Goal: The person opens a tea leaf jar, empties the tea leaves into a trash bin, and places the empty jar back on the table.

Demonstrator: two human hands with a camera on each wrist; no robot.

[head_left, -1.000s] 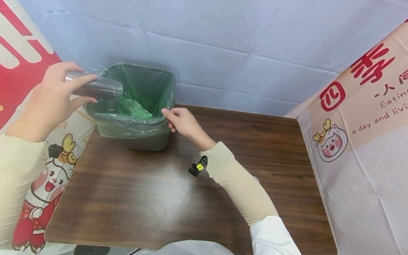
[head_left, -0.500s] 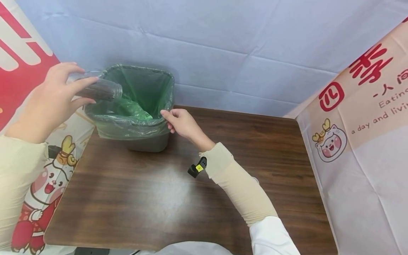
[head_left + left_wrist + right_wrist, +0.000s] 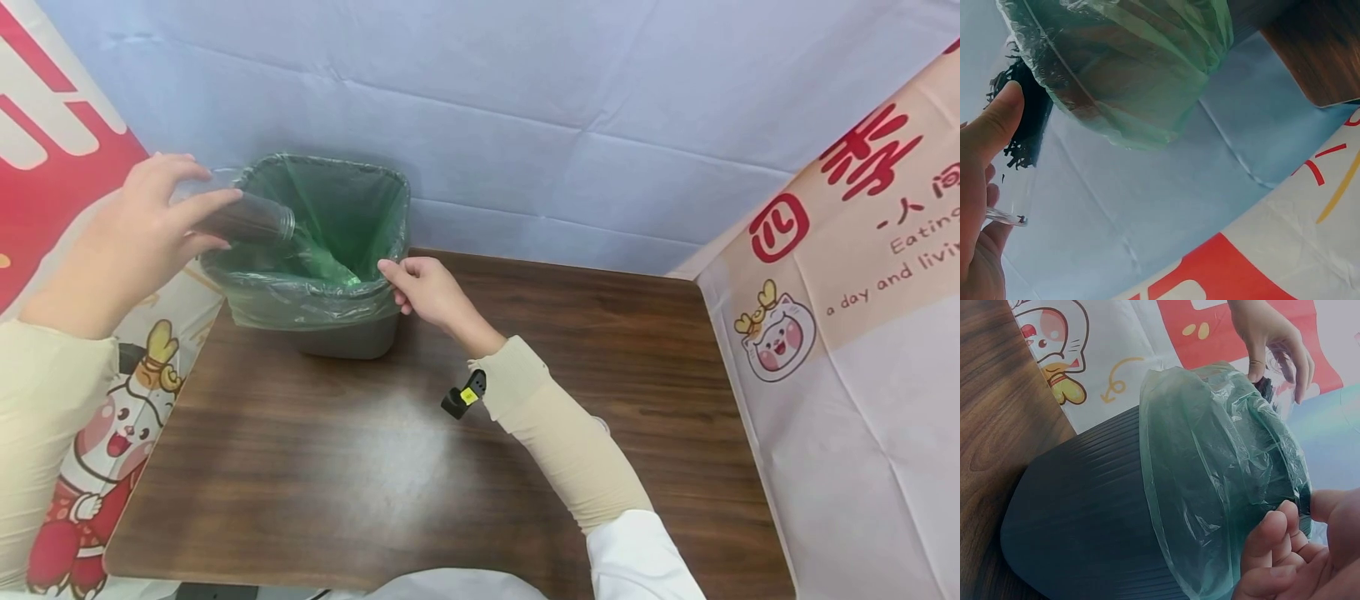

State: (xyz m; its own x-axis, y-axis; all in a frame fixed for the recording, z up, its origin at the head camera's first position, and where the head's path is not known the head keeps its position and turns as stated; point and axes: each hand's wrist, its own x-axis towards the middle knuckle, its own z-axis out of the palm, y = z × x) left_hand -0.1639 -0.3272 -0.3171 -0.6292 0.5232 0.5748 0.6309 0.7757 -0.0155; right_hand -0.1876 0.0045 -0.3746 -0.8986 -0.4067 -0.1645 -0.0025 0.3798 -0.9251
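Note:
My left hand (image 3: 142,229) grips a clear plastic jar (image 3: 258,218) lying on its side, its open mouth over the left part of a trash bin (image 3: 348,340). Dark thin shreds (image 3: 1034,115) fill part of the jar, massed toward its mouth in the left wrist view; their kind I cannot tell. A green plastic bag (image 3: 300,302) lines the bin and folds over its rim. My right hand (image 3: 431,287) pinches the bag and rim at the front right corner. In the right wrist view, the thumb and fingers (image 3: 1269,534) stand on either side of that rim.
The bin stands at the back left of a brown wooden table (image 3: 360,467). A pale blue cloth wall (image 3: 525,125) rises close behind it. Printed banners (image 3: 840,333) flank the table on both sides.
My left hand and the jar have shifted slightly right and down, so the jar's mouth reaches a little further over the bin. The right hand keeps its place on the rim.

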